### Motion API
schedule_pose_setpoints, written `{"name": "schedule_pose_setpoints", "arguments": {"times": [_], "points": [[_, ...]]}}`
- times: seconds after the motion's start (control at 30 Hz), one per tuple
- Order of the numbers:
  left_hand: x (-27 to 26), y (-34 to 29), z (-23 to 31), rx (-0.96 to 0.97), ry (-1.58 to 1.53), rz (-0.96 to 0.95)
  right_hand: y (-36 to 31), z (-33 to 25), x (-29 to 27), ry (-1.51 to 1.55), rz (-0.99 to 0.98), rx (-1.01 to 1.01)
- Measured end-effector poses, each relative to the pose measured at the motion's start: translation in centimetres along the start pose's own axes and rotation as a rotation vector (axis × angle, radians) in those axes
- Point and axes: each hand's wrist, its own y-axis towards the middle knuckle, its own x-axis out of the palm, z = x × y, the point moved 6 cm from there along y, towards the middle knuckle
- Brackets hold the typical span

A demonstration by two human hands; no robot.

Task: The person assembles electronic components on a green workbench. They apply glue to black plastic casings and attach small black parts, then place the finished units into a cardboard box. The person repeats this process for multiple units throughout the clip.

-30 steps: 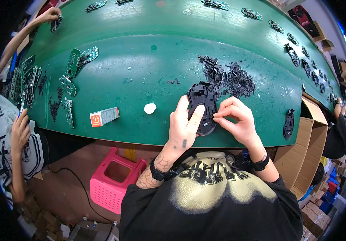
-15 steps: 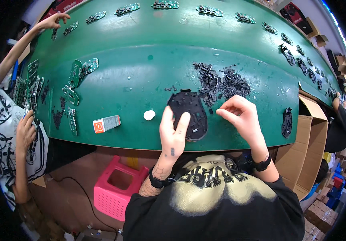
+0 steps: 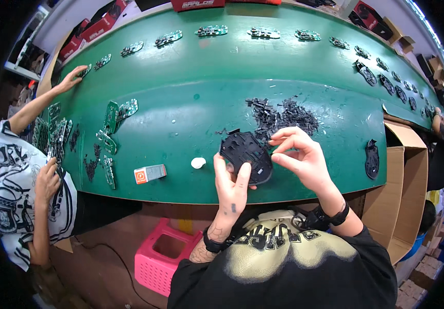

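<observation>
A black plastic shell (image 3: pixel 246 156), shaped like the base of a computer mouse, is tilted above the green table. My left hand (image 3: pixel 231 186) grips its lower left part, thumb on the upper face and fingers beneath. Close to the shell's right edge is my right hand (image 3: pixel 303 158), thumb and forefinger drawn together in a pinch. Whatever may be between those fingertips is too small to make out. Just beyond the shell lies a heap of small black plastic pieces (image 3: pixel 285 116).
A white round piece (image 3: pixel 198 162) and a small orange-and-white box (image 3: pixel 150 174) lie to the left. Green circuit boards (image 3: pixel 111 117) are farther left, near a co-worker's hand (image 3: pixel 47 180). Boards line the far belt. At right are another black shell (image 3: pixel 372 159) and a cardboard box (image 3: pixel 398 190).
My right hand has come in from the heap's near edge to the shell's right edge. The shell is turned slightly in my left hand. The whole view has shifted a little.
</observation>
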Motion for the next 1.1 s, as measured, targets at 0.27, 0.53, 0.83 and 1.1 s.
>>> {"name": "schedule_pose_setpoints", "arguments": {"times": [0.27,0.53,0.83,1.1], "points": [[5.1,0.4,0.3,0.159,0.101,-0.163,-1.0,2.3,-2.9,0.416,0.019,0.172],[10.0,1.1,-0.2,0.098,0.090,-0.473,1.6,-1.3,-11.7,0.256,-0.045,0.155],[3.6,0.3,-1.5,0.122,0.340,-0.103,17.0,-0.3,-30.6,-0.960,0.206,-0.247],[1.9,-2.2,0.0,0.094,0.506,-0.010,21.0,5.6,-34.2,-1.231,0.122,-0.221]]}}
